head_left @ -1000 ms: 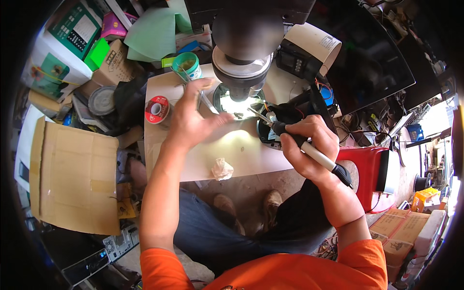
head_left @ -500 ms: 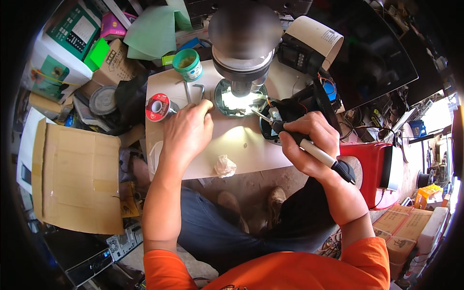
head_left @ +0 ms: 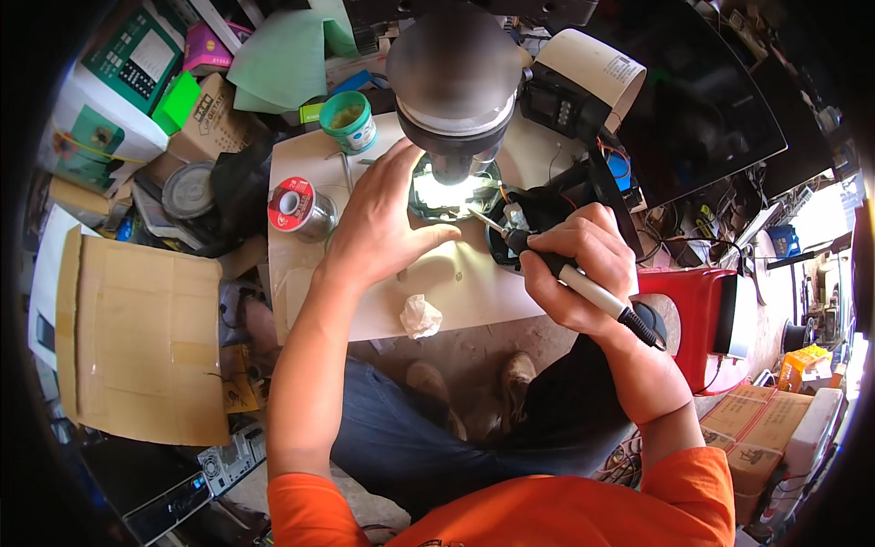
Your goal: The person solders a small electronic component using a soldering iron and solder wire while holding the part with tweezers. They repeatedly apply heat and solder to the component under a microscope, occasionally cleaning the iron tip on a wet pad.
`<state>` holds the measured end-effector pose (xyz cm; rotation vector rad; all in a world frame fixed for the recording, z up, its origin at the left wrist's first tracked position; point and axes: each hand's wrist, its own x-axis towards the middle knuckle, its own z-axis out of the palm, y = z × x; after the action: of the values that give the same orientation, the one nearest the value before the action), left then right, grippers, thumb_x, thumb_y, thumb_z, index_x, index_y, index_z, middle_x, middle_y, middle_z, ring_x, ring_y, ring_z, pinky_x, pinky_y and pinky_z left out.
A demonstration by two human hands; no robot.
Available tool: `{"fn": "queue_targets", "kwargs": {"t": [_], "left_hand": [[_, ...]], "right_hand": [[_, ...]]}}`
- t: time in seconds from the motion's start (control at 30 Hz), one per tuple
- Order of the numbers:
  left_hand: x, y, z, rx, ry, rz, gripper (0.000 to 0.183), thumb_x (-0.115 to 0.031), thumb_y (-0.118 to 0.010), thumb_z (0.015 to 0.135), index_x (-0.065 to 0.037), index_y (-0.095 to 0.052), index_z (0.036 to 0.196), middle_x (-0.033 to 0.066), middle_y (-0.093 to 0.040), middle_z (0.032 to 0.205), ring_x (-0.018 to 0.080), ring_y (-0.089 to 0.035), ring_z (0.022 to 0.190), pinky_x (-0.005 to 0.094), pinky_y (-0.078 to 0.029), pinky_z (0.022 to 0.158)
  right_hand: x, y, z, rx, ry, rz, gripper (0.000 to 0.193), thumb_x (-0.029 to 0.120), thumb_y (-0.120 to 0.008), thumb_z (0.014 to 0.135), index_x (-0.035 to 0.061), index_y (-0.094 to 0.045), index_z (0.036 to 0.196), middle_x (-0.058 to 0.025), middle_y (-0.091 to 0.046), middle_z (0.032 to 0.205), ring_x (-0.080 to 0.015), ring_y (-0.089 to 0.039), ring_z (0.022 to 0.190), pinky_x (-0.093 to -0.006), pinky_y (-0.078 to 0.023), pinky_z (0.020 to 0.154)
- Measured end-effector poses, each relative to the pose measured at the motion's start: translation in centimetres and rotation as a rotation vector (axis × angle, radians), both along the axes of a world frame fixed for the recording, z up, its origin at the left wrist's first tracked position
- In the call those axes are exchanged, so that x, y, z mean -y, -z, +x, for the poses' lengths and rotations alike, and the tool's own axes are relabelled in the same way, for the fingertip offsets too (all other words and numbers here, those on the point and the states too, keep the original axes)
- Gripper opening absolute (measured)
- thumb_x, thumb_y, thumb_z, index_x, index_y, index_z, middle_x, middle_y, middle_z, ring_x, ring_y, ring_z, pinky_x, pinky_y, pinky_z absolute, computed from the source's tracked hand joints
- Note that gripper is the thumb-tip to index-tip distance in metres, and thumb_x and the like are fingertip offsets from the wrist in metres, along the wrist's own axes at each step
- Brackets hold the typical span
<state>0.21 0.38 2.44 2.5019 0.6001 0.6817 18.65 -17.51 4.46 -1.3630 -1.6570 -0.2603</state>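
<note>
My right hand (head_left: 583, 264) grips a soldering iron (head_left: 591, 290) by its dark sleeve and pale handle. Its thin metal tip reaches left to the edge of a round dark housing (head_left: 426, 216), brightly lit inside. A microscope head (head_left: 456, 87) hangs over that housing and covers part of it. To the housing's left is my left hand (head_left: 375, 223), open, with thumb and fingers spread along the near left side; whether they touch the rim is unclear. Just right sits a second dark housing (head_left: 538, 205) with wires and a small pale connector. A red-topped solder spool (head_left: 296, 208) stands left of my left hand.
An open green tub (head_left: 348, 118) stands at the back left of the white work surface (head_left: 365, 305). Crumpled tissue (head_left: 420, 315) lies near the front edge. Cardboard (head_left: 150, 337) is at far left, a red stool (head_left: 679, 314) at right, a large dark screen (head_left: 693, 100) at back right.
My left hand has opened from a closed shape beside the metal tools and moved right, up to the lit housing. My right hand keeps the soldering iron almost in place.
</note>
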Motion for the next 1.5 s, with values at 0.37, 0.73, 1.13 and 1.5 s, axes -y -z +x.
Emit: {"fn": "queue_targets", "kwargs": {"t": [0.37, 0.73, 1.13, 1.5], "left_hand": [[0.1, 0.7, 0.4, 0.053, -0.006, -0.014, 0.086, -0.020, -0.086, 0.071, -0.004, -0.040, 0.142, 0.0215, -0.049, 0.139, 0.0398, -0.050, 0.128, 0.0456, -0.045, 0.105], [0.2, 0.7, 0.2, 0.087, -0.035, 0.012, 0.080, -0.029, -0.088, 0.071, -0.002, -0.049, 0.135, 0.0225, -0.058, 0.125, 0.0414, -0.058, 0.114, 0.0471, -0.048, 0.096], [-0.1, 1.4, 0.6, 0.111, 0.033, -0.038, 0.094, -0.029, -0.090, 0.070, -0.003, -0.039, 0.144, 0.0251, -0.055, 0.130, 0.0422, -0.056, 0.119, 0.0477, -0.046, 0.100], [0.7, 0.6, 0.6, 0.126, 0.012, -0.079, 0.092, -0.029, -0.089, 0.069, -0.003, -0.041, 0.142, 0.0240, -0.054, 0.130, 0.0416, -0.055, 0.120, 0.0476, -0.046, 0.100]], "right_hand": [[-0.4, -0.1, 0.2, 0.014, -0.055, 0.030, 0.024, 0.001, -0.079, 0.062, 0.0067, -0.066, 0.081, -0.0028, -0.066, 0.077, -0.0230, -0.058, 0.064, -0.0342, -0.043, 0.062], [-0.7, 0.9, 0.7, -0.013, -0.098, 0.072, 0.025, 0.007, -0.083, 0.066, 0.0083, -0.066, 0.085, -0.0036, -0.063, 0.071, -0.0217, -0.057, 0.059, -0.0346, -0.043, 0.057], [0.0, 0.9, 0.8, -0.006, -0.088, 0.077, 0.021, 0.009, -0.081, 0.068, 0.0076, -0.069, 0.085, -0.0044, -0.065, 0.073, -0.0223, -0.059, 0.065, -0.0337, -0.045, 0.061], [0.2, 0.6, 0.6, -0.040, -0.086, 0.067, 0.022, 0.008, -0.082, 0.067, 0.0070, -0.067, 0.083, -0.0047, -0.068, 0.075, -0.0219, -0.061, 0.063, -0.0335, -0.045, 0.061]]}}
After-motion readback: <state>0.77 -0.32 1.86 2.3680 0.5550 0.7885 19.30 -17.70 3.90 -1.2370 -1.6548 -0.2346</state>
